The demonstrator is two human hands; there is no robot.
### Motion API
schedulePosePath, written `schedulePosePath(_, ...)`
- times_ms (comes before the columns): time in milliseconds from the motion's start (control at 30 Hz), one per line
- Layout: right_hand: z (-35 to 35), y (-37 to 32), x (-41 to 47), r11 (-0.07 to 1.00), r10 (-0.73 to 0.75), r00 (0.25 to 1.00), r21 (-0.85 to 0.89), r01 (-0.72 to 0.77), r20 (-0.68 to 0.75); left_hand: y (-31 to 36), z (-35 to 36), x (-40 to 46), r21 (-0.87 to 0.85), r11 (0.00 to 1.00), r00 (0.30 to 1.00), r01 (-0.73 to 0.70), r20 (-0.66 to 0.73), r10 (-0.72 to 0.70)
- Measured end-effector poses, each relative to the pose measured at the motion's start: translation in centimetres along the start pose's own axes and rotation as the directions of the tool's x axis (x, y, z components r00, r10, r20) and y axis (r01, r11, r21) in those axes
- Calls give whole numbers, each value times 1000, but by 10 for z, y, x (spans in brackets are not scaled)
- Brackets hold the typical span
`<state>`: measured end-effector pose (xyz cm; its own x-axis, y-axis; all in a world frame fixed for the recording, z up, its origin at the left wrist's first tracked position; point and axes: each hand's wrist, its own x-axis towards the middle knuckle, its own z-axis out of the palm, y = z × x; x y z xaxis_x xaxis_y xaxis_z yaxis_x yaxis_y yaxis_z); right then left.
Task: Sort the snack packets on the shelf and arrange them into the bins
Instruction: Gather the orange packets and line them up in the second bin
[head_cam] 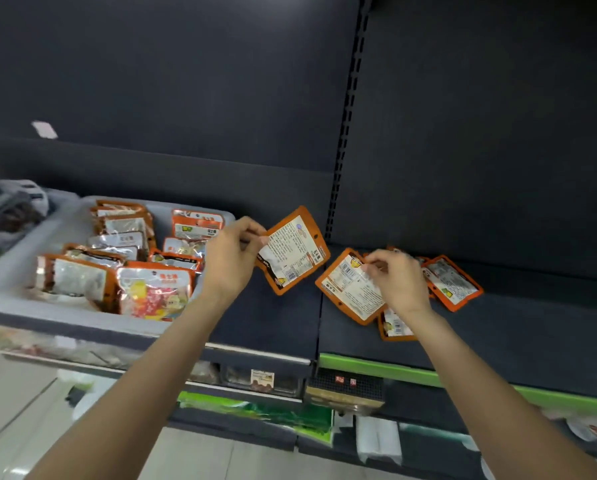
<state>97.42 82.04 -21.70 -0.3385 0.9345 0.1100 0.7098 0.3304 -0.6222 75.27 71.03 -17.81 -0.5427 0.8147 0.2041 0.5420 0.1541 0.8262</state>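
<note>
We face a dark shelf (463, 323) with a grey bin (9, 271) at its left, already part filled with orange packets. Loose packets (454, 282) lie on the shelf to the right. Our left hand (229, 258) pinches one packet (291, 251) by its edge, lifted just beside the bin. Our right hand (397, 275) pinches another (350, 285) off the pile. We judge we are mid-transfer; next, the left packet goes into the bin, standing with its kind.
</note>
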Motion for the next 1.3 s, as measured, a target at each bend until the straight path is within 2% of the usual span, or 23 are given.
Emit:
schedulePosePath(167, 23, -77, 3, 994, -72, 996, 81, 76, -54, -20, -67, -3, 25, 999, 989, -23, -144, 26)
schedulePosePath(333, 70, -172, 4, 965, -157, 976, 186, 184, -150, -70, -159, 8, 26, 1000, 960, 5, -281, 3)
schedulePosePath(467, 121, -240, -1, 957, -186, 959, 181, 225, -213, -119, -233, 28, 62, 998, 961, 4, -275, 13)
schedulePosePath(600, 164, -294, -4, 962, -195, 943, 137, 237, -268, -169, -284, 51, 47, 997, 969, 64, -242, -51)
schedulePosePath(733, 195, -329, -6, 967, -186, 944, 120, 225, -274, -208, -308, 73, 15, 994, 971, 112, -212, -106)
schedulePosePath(867, 217, -351, -10, 966, -178, 953, 142, 217, -247, -235, -313, 87, 29, 994, 983, 109, -154, -103)
schedulePosePath(1033, 234, -368, -10, 970, -156, 959, 145, 194, -237, -245, -318, 94, -96, 992, 971, 87, -212, -106)
schedulePosePath(1200, 245, -377, -8, 976, -141, 962, 133, 175, -235, -257, -323, 105, -94, 992, 983, 89, -150, -103)
schedulePosePath(1300, 246, -376, -8, 978, -140, 960, 119, 173, -243, -260, -325, 111, -139, 986, 979, 87, -171, -110)
